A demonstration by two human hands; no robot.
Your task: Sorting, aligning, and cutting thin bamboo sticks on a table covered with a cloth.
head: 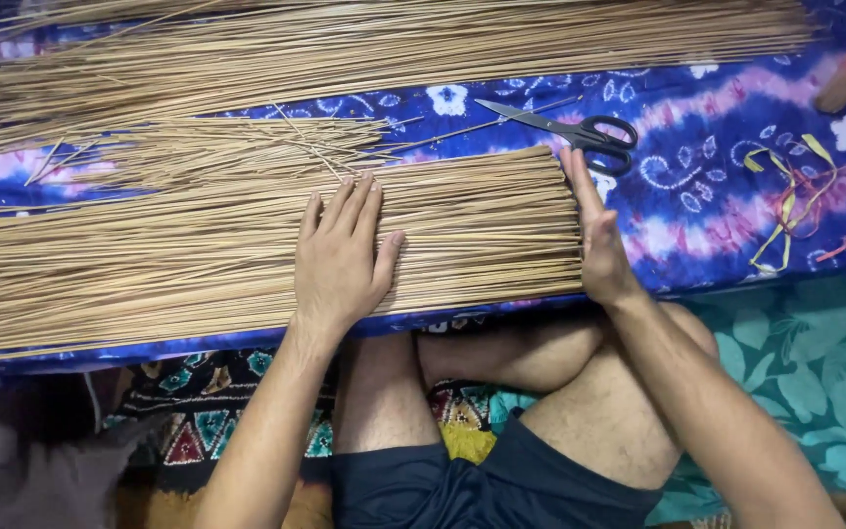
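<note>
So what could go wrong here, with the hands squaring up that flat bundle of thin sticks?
The left hand only rests flat on the stick bundle while the right hand presses the cut ends; too hard a push might buckle or scatter the sticks. The near sticks lie close to the edge of the blue patterned cloth and could roll off. The open scissors lie just beyond the right fingertips and might nick them.
</note>
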